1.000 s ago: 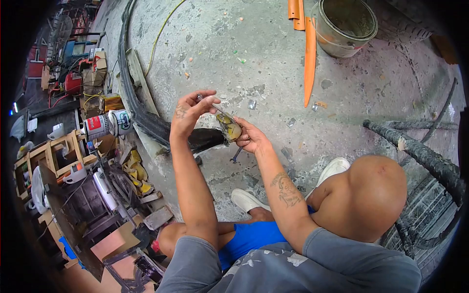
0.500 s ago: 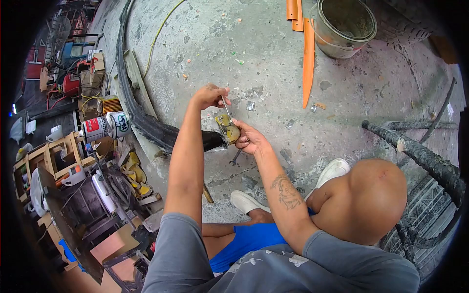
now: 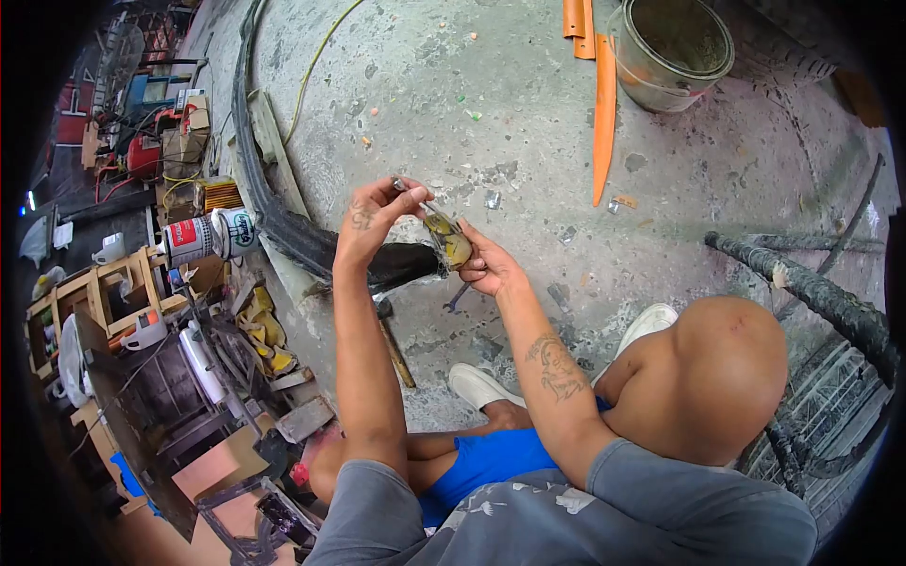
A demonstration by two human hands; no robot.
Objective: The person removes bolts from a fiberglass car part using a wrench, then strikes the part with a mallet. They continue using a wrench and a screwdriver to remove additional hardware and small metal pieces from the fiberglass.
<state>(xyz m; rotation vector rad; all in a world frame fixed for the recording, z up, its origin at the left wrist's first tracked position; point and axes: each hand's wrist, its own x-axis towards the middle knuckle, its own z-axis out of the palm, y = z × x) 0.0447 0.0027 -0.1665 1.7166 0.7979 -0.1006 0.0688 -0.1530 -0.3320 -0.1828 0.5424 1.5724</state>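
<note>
My left hand (image 3: 382, 217) is closed on a slim metal tool (image 3: 427, 204), its lower end at a worn yellowish rounded part (image 3: 457, 251). My right hand (image 3: 493, 265) grips that part from the right side, fingers wrapped under it. Right beside the part lies the frayed end of a long curved black piece (image 3: 401, 264). Below my right hand shows the open jaw of a wrench (image 3: 457, 300). A hammer (image 3: 397, 354) with a wooden handle lies on the floor under my left forearm.
Orange strips (image 3: 604, 123) and a metal bucket (image 3: 672, 61) are at the upper right. Paint cans (image 3: 189, 241), a wooden crate (image 3: 99, 297) and clutter crowd the left. A dark rough pole (image 3: 802, 297) crosses the right side, near my bent knee (image 3: 722, 377).
My left hand has moved left and slightly down, turning its back toward me, still with the metal tool. The yellowish part in my right hand has shifted slightly. The hammer shows more fully.
</note>
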